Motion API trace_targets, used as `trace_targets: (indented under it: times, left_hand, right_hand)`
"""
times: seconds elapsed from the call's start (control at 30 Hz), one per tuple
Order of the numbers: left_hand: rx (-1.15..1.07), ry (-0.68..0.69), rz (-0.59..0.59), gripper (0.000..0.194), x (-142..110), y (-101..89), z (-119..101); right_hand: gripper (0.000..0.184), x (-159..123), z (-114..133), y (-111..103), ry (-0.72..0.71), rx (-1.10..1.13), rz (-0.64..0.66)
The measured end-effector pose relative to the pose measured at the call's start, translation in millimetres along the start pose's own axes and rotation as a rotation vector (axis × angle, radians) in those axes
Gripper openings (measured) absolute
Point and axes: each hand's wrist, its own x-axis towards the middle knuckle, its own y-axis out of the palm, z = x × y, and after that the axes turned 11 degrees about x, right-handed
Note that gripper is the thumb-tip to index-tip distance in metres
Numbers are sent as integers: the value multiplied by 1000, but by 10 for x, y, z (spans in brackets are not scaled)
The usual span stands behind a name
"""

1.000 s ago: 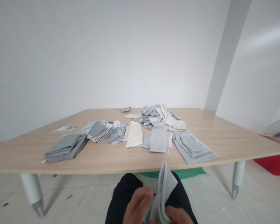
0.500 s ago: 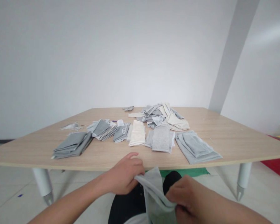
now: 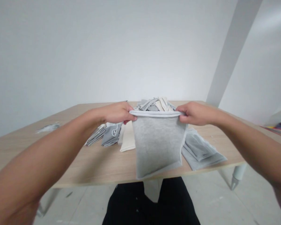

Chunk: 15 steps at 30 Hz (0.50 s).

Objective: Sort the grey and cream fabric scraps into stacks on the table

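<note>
A light grey piece of fabric (image 3: 159,140), folded double along its top edge, hangs spread out in front of me above the table's near edge. My left hand (image 3: 120,112) pinches its upper left corner, while the upper right corner is gripped by my right hand (image 3: 190,114). Between them the top edge is stretched straight, and the lower end dangles at a slant. Behind it, a cream folded cloth (image 3: 127,137) is partly covered. A stack of grey folded cloths (image 3: 198,147) lies just right of the held fabric.
On the wooden table (image 3: 89,165), a heap of grey and cream cloths (image 3: 154,104) sits at the back. Grey folded pieces (image 3: 111,134) and a pile of layered cloths (image 3: 96,134) lie left of centre. White scraps (image 3: 48,128) are at the far left.
Both hands have risen from my lap to over the table and moved apart. The grey fabric, bunched before, now hangs stretched between them. The view has shifted slightly.
</note>
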Motion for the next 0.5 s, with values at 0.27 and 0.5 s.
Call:
trace_targets:
  times: [0.27,0.5]
  left_hand:
    - [543,124,-744,41,609,-185,-5]
    - [930,657,-513,36,103,1047,340]
  right_hand:
    - [47,462,-488,-309,13,-139,-290]
    - [20,-412,-464,880,-227,-288,-71]
